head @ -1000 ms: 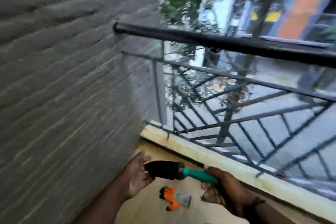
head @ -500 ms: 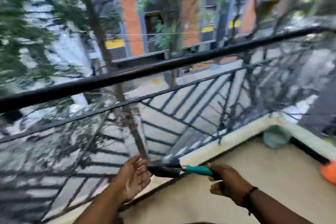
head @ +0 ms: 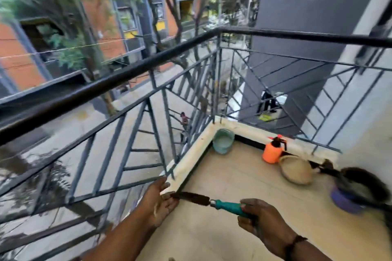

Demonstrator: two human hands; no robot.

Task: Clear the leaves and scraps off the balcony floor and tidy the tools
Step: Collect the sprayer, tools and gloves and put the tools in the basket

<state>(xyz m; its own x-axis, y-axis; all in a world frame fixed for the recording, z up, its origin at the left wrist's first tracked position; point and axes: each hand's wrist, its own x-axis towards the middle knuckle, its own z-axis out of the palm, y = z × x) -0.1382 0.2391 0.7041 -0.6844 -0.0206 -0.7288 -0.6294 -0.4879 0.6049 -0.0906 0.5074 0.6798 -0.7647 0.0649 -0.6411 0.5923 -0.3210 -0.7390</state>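
My right hand (head: pixel 262 221) grips the teal handle of a hand trowel (head: pixel 228 206), holding it level above the beige balcony floor (head: pixel 229 178). Its dark, dirty blade points left, and the tip touches the palm of my left hand (head: pixel 160 201), whose fingers are relaxed and spread. Both hands are low in the view, close to the cream kerb (head: pixel 191 154) under the railing.
A black metal railing (head: pixel 135 70) runs along the left and far sides. In the far corner stands a teal bucket (head: pixel 222 141). An orange spray bottle (head: pixel 272 150), a woven basket (head: pixel 296 171) and a blurred purple pot (head: pixel 347 197) sit along the right.
The view has swung right, from the brick wall to the balcony's far corner. The trowel stays in my right hand, its blade against my left palm. The orange gloves on the floor have left the view.
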